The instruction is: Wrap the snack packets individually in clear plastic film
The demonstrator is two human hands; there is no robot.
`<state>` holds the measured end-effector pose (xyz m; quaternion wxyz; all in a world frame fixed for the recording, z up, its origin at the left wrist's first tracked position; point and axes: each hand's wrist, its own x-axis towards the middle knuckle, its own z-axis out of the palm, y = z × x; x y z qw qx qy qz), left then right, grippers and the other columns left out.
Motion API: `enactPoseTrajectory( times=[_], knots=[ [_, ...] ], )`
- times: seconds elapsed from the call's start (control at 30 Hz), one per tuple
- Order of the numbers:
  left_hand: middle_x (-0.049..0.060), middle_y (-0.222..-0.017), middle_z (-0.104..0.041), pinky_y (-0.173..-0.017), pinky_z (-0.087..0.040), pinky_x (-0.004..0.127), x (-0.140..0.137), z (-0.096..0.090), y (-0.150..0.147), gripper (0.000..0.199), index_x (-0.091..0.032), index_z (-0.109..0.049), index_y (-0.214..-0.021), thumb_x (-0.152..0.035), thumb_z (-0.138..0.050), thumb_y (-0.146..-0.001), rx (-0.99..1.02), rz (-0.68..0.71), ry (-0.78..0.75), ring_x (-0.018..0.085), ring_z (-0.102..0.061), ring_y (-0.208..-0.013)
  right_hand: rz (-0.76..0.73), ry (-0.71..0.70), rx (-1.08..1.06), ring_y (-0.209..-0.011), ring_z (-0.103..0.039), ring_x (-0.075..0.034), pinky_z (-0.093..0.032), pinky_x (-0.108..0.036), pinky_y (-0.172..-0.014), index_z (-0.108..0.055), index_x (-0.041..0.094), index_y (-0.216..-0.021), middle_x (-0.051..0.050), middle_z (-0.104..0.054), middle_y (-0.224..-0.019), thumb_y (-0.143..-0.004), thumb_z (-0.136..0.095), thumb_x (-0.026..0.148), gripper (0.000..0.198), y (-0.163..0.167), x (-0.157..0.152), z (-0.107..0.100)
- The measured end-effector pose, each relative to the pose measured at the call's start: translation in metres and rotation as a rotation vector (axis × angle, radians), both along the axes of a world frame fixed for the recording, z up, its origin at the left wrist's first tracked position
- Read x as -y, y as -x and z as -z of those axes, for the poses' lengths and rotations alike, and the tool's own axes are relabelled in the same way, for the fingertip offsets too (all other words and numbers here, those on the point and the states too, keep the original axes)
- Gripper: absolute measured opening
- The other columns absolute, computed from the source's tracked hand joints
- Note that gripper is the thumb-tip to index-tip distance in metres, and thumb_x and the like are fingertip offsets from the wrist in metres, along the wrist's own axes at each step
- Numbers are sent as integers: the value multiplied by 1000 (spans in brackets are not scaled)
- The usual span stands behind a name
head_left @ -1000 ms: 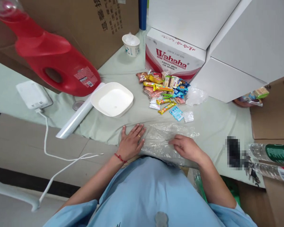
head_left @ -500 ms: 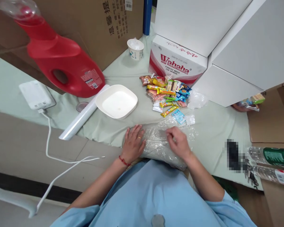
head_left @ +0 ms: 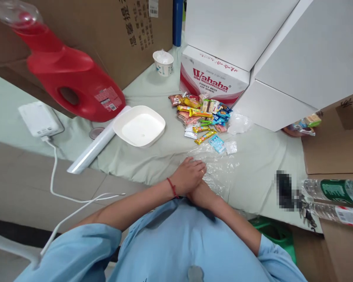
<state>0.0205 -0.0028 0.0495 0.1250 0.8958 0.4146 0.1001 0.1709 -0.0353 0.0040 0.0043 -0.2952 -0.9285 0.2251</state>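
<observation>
My left hand (head_left: 190, 175), a red cord on its wrist and a ring on one finger, lies over my right hand (head_left: 200, 193) at the table's near edge. The left fingers are close together and curled down; whatever is under them is hidden. Most of my right hand, its fingers included, is covered by the left. Crinkled clear plastic film (head_left: 219, 172) spreads on the cloth just beyond and to the right of both hands. A pile of wrapped snacks (head_left: 201, 113) lies farther back, with a blue packet (head_left: 217, 143) and a small clear wrapper (head_left: 231, 147) at its near side.
On the left are a white dish (head_left: 119, 131), a white roll (head_left: 91, 152), a red jug (head_left: 76, 78) and a power bank (head_left: 41, 119) with a cable. Behind stand a paper cup (head_left: 163, 64) and a Wahaha carton (head_left: 213, 78). Bottles (head_left: 337, 190) and keys (head_left: 308, 219) lie right.
My left hand has moved right, from flat on the film's left side onto my right hand. My right hand has come left and nearer my body. The film's left part has drawn in rightward.
</observation>
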Motion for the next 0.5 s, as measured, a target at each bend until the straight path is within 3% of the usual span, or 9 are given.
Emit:
enactPoseTrajectory(
  times=[0.1,0.2,0.27,0.37,0.5],
  knots=[
    [14,-162,-48,-124,-20,65,-6,24,5,47,-23,-56,-148,-37,-41,-106,15,-246,5,30,-44,-149,-6,-24,-83,-136,-57,-29,-44,-47,-118,-71,17,-131,-14,-68,-139,-101,-57,21,33,-9,4,-4],
    [12,-165,-43,-124,-8,72,-8,41,27,51,-27,-49,-155,-38,-35,-107,3,-378,4,31,-43,-151,-5,-19,-176,-150,-43,-27,-38,-49,-125,-62,19,-143,-11,-56,-155,-102,-54,19,41,-24,10,-7],
    [11,-166,-42,-124,-4,74,-6,46,42,51,-30,-47,-156,-39,-35,-107,-3,-417,-8,31,-43,-151,21,15,-226,-150,-43,-25,-41,-48,-124,-61,18,-143,-12,-56,-155,-104,-50,17,41,-36,15,-11],
    [10,-166,-43,-123,-3,77,-2,47,55,51,-32,-46,-157,-38,-35,-107,-3,-478,-21,33,-43,-151,81,110,-312,-144,-51,-25,-47,-47,-119,-68,18,-133,-12,-63,-147,-104,-50,18,34,-56,20,-22],
    [18,-166,-39,-125,-17,71,5,53,61,50,-21,-51,-153,-36,-43,-105,40,-555,-130,35,-38,-154,164,284,-386,-123,-67,-21,-57,-39,-104,-70,24,-128,-9,-73,-130,-105,-52,22,30,-83,4,-47]
  ],
)
